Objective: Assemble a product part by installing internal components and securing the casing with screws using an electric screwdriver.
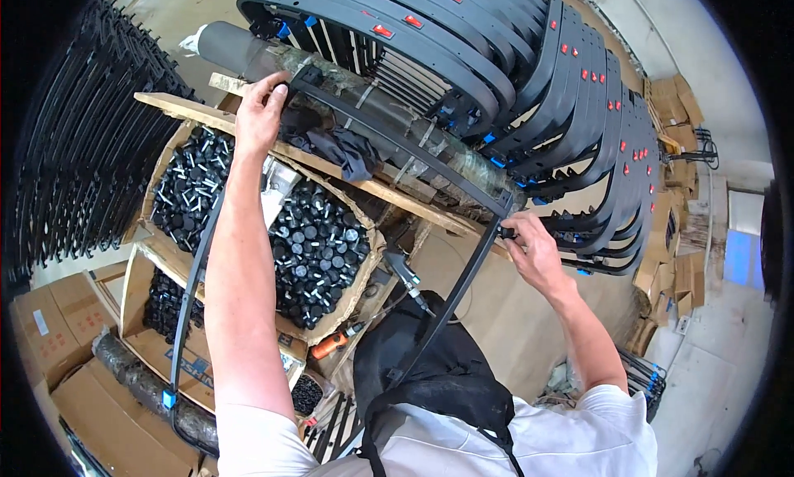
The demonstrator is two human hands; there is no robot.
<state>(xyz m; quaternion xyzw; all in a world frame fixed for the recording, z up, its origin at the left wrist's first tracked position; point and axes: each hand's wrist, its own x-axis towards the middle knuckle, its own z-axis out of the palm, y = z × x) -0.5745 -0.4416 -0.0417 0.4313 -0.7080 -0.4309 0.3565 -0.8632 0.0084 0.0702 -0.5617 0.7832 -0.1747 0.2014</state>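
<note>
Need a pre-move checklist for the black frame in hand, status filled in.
1. Left hand at the frame's upper-left corner: ok, fingers around a small black piece there.
2. Right hand at the corner on the right: ok, it pinches a black knob.
3. Knob fully seated: cannot tell, fingers partly cover it.
4. Supply of black-headed bolts: ok, boxes well filled.
5. Orange power tool in hand: not ok, it lies beside the bolts.
</note>
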